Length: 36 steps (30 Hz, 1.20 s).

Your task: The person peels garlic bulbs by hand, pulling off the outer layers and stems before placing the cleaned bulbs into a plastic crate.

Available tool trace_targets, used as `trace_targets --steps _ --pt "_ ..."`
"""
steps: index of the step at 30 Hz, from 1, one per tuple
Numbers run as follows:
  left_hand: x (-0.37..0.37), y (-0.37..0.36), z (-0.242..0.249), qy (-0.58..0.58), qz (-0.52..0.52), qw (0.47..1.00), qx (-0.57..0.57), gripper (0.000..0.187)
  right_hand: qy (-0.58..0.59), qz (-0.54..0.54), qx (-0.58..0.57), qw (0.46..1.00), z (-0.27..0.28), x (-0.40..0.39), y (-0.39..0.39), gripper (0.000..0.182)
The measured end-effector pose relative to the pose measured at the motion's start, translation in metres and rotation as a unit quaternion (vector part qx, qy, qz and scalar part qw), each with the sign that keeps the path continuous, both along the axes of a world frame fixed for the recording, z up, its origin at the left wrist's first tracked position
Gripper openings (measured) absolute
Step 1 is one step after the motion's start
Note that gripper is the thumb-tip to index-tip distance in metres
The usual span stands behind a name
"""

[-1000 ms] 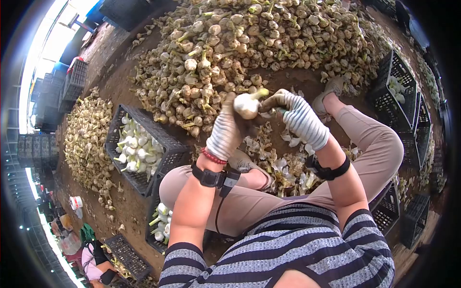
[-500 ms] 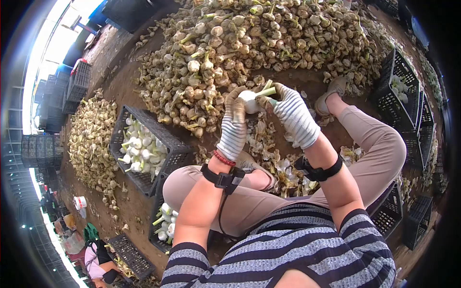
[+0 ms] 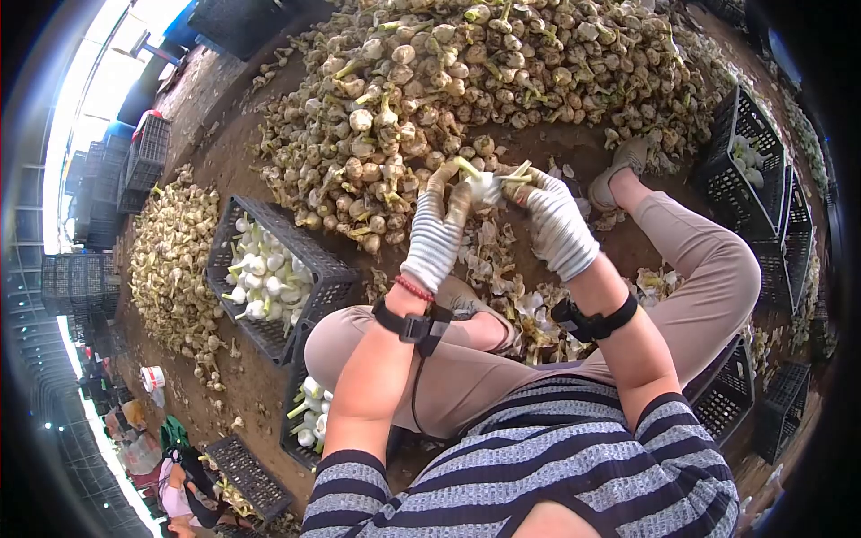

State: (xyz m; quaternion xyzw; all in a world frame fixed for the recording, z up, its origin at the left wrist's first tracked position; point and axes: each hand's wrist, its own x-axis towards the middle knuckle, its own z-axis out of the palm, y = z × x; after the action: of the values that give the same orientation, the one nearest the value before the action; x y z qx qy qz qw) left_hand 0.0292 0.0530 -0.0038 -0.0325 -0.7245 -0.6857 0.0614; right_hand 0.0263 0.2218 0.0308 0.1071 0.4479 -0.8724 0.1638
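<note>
Between my two gloved hands, over the peelings, is a white garlic bulb [image 3: 482, 189] with a short green stalk pointing up and left. My left hand [image 3: 441, 211] is closed on the bulb's left side, thumb against its lower face. My right hand [image 3: 549, 215] pinches pale garlic skin with green strips [image 3: 517, 174] at the bulb's right side. Both striped gloves have brown-stained fingers. A large pile of unpeeled garlic [image 3: 404, 117] rises just beyond my hands. Loose garlic peelings [image 3: 529, 314] lie on the ground between my legs.
A black crate [image 3: 336, 287] of white bulbs stands at left, with another crate of cleaned garlic [image 3: 311, 412] by my knee. More black crates [image 3: 749, 170] stand at right. A smaller garlic pile [image 3: 175, 269] lies farther left. Another person [image 3: 179, 493] is at lower left.
The bulb has turned, so its stalk now points up and left instead of right. Strips of skin now stand out from it at my right fingers.
</note>
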Motion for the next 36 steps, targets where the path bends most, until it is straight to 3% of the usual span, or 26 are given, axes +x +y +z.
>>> trace_targets --steps 1,2,4,5,6,8,10,11,12,13,15,17,19,20,21,22,24,25,28,30,32,34,36 --pt "0.007 0.009 0.029 0.001 0.006 1.0 0.014 0.031 0.043 0.011 0.105 0.994 -0.001 0.003 -0.004 0.018" --pt "0.006 0.005 0.027 -0.002 0.001 1.0 0.012 0.031 0.083 0.021 0.208 0.974 -0.001 0.01 -0.006 0.02" --pt "0.002 -0.008 0.019 -0.2 0.025 0.978 0.046 0.026 0.106 0.042 0.191 0.975 0.006 0.02 -0.006 0.021" --pt "0.001 -0.008 0.016 -0.134 0.038 0.989 0.04 0.024 0.098 0.033 0.171 0.98 0.003 0.017 -0.001 0.019" --pt "0.003 -0.009 0.013 -0.135 0.039 0.989 0.04 0.024 0.088 0.024 0.15 0.984 -0.003 0.012 0.008 0.018" --pt "0.011 -0.012 0.024 -0.158 -0.016 0.972 0.174 0.025 0.096 -0.019 0.197 0.976 -0.038 -0.005 0.031 0.011" --pt "0.015 -0.012 0.045 -0.187 -0.034 0.961 0.201 0.026 0.049 0.001 0.237 0.97 -0.079 -0.02 0.06 0.013" --pt "0.013 -0.012 0.041 -0.114 -0.045 0.979 0.164 0.025 0.064 0.087 0.442 0.891 -0.082 -0.023 0.071 0.018" --pt "0.011 -0.012 0.038 -0.041 -0.055 0.99 0.125 0.024 0.151 0.071 0.562 0.81 -0.119 -0.015 0.076 0.028" --pt "0.013 -0.011 0.044 -0.027 -0.054 0.996 0.06 0.02 0.133 0.121 0.577 0.797 -0.101 -0.01 0.076 0.033" --pt "0.015 -0.008 0.037 -0.024 -0.052 0.998 0.034 0.018 0.112 0.178 0.589 0.78 -0.039 -0.001 0.064 0.038" --pt "0.014 -0.004 0.039 0.025 -0.049 0.996 -0.073 0.015 0.17 0.103 0.498 0.844 0.008 0.004 0.044 0.041" --pt "0.014 -0.002 0.041 0.065 -0.06 0.99 -0.108 0.014 0.204 0.103 0.489 0.842 0.035 0.006 0.031 0.038" --pt "0.014 -0.001 0.041 0.103 -0.066 0.983 -0.14 0.013 0.239 0.108 0.481 0.836 0.04 0.006 0.027 0.036" --pt "0.014 -0.003 0.041 0.134 -0.071 0.972 -0.181 0.013 0.261 0.085 0.546 0.792 0.037 0.005 0.024 0.03" --pt "0.014 -0.003 0.041 0.133 -0.07 0.972 -0.18 0.013 0.26 0.087 0.546 0.791 0.031 0.002 0.026 0.03" --pt "0.017 -0.003 0.04 0.089 -0.057 0.984 -0.141 0.014 0.204 0.108 0.45 0.863 0.022 -0.005 0.029 0.028" --pt "0.016 -0.004 0.038 0.1 -0.049 0.984 -0.136 0.013 0.14 0.134 0.454 0.87 0.03 -0.006 0.029 0.026" --pt "0.014 -0.002 0.038 0.13 -0.027 0.969 -0.207 0.013 0.152 0.102 0.468 0.864 0.034 0.008 0.026 0.025" --pt "0.014 0.0 0.04 0.125 -0.038 0.969 -0.211 0.015 0.155 0.098 0.491 0.852 0.039 0.011 0.019 0.028" --pt "0.015 0.001 0.041 0.183 -0.072 0.948 -0.25 0.032 0.15 0.083 0.584 0.793 0.034 0.009 0.016 0.03" --pt "0.015 -0.004 0.034 0.172 -0.079 0.944 -0.272 0.033 0.152 0.085 0.587 0.79 0.032 0.003 0.018 0.027" --pt "0.015 -0.007 0.036 0.188 -0.092 0.937 -0.28 0.033 0.113 0.134 0.507 0.844 0.029 -0.003 0.023 0.025"
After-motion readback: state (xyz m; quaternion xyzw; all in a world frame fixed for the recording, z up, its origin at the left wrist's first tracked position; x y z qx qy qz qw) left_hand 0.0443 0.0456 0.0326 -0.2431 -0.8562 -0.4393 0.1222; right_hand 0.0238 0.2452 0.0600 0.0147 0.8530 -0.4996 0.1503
